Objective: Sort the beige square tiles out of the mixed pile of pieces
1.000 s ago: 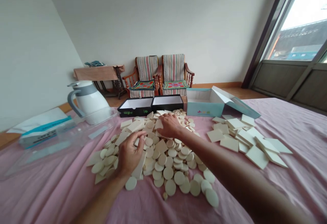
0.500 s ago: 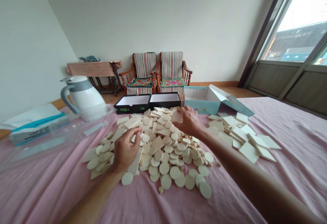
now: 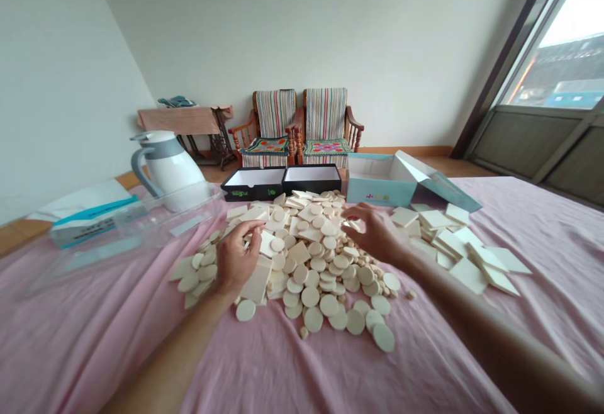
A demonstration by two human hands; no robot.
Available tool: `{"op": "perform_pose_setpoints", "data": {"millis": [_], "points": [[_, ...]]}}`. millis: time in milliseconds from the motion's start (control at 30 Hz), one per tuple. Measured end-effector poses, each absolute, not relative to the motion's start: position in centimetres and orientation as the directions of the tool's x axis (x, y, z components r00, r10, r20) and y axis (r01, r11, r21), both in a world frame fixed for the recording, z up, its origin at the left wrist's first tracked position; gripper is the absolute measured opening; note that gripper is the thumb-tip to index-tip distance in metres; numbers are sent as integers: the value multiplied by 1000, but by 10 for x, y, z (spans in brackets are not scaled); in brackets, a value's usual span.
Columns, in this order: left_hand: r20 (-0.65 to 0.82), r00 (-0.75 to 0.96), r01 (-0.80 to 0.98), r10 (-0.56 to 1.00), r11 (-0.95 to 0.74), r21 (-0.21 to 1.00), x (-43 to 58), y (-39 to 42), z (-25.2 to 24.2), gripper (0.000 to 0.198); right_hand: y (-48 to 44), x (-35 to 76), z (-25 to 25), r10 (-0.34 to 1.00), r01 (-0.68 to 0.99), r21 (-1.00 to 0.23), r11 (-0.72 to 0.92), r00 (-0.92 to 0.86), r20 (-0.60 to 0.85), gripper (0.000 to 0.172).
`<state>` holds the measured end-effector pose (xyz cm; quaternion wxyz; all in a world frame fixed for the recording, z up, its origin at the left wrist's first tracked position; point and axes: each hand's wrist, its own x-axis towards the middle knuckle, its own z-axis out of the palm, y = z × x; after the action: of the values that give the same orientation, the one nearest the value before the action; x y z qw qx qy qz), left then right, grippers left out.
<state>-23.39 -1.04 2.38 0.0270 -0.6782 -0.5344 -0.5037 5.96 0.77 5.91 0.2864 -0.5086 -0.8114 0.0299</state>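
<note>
room: pale wall (image 3: 302, 36) meets another in a corner at left; the glazed door (image 3: 557, 93) at right is cut off by the frame, the view through it washed out.
surface: pink cloth (image 3: 264, 370), creased, near edge out of frame; what it covers is hidden.
far side: two armchairs (image 3: 325, 115) under striped covers, lower parts blocked; draped side table (image 3: 174, 123) to their left.
boxes: light blue box (image 3: 382, 190), a panel leaning at its right; two black boxes (image 3: 257, 194) at its left, white inside, green lettering too small to read.
left side: white and grey jug (image 3: 172, 172), upright, handle to the left, base behind clear plastic packaging (image 3: 189, 226) whose outline is hard to make out.
right hand: right hand (image 3: 377, 231) over the mound's right edge, grip spread, thumb apart from the fingers.
left hand: left hand (image 3: 236, 253) at the mound's left, grip curled, thumb near fingertips; cannot tell whether it pinches anything.
square tiles: pale square tiles (image 3: 467, 274), heaped at right and also in the mound, flat or tilted, edges at mixed angles; one beside the left hand is partly covered, its longer visible side running away from the person.
discs: round discs (image 3: 311, 296) between the hands and nearer, mostly flat, overlapping, lower layers hidden.
smallest: small wooden bits (image 3: 304, 333) at the mound's edges, shape unclear.
</note>
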Motion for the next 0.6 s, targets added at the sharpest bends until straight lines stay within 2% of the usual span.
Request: {"op": "perform_pose_setpoints", "data": {"millis": [67, 133, 233, 300, 433, 600], "points": [[711, -78, 753, 699, -426, 502, -235, -10, 22, 17, 3, 30, 59, 813, 773, -309, 554, -423, 400, 19], [713, -69, 754, 698, -431, 495, -235, -10, 22, 17, 2, 7, 60, 805, 802, -201, 563, -477, 352, 18], [717, -51, 757, 695, -441, 482, -235, -11, 21, 17, 5, -14, 61, 833, 865, -16, 501, -477, 281, 28], [717, -46, 759, 695, -443, 478, -235, -11, 21, 18, 10, -21, 62, 862, 892, 55, 449, -449, 236, 36], [716, -45, 762, 697, -439, 476, -235, -10, 21, 17, 19, -28, 58, 896, 909, 76, 411, -418, 154, 38], [718, -42, 767, 695, -438, 469, -235, -11, 23, 16, 14, -27, 57, 877, 913, -7, 409, -391, 278, 35]]}}
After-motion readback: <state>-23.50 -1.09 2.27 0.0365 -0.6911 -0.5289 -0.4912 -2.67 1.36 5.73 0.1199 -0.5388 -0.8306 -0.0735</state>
